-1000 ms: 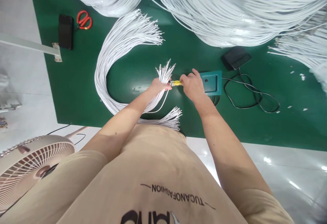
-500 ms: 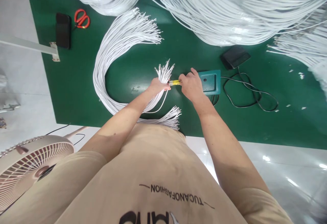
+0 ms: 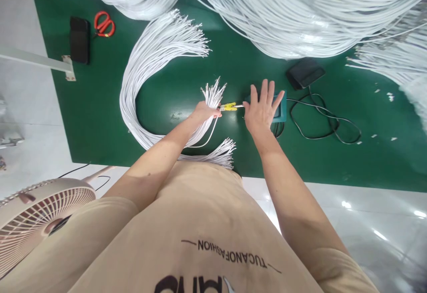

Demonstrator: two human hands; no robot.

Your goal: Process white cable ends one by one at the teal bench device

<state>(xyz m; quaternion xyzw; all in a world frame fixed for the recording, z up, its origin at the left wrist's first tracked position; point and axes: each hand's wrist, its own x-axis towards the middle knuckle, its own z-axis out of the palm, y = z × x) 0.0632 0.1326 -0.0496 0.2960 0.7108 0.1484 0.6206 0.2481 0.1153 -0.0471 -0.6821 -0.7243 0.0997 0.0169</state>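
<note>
My left hand (image 3: 204, 112) is closed round a bundle of white cables (image 3: 213, 93) near their tips. From its fingertips a small yellow piece (image 3: 228, 106) points right, with a thin metallic part (image 3: 239, 105) reaching toward my right thumb. My right hand (image 3: 262, 108) is spread, palm down, over a teal device (image 3: 283, 108) and hides much of it. Whether the thumb touches the metallic part I cannot tell. Beyond my left hand, a thick curved bundle of white cables (image 3: 131, 77) lies on the green table (image 3: 173, 83).
Large coils of white cable (image 3: 300, 12) fill the far side. At the left lie a black phone (image 3: 79, 40) and red-handled scissors (image 3: 104, 24). A black box (image 3: 305, 74) with a looping cord (image 3: 300, 135) is at the right. A fan (image 3: 50, 221) stands lower left.
My right hand has let go of the yellow piece, moved slightly right and spread its fingers over the teal device. My left hand has stayed nearly still.
</note>
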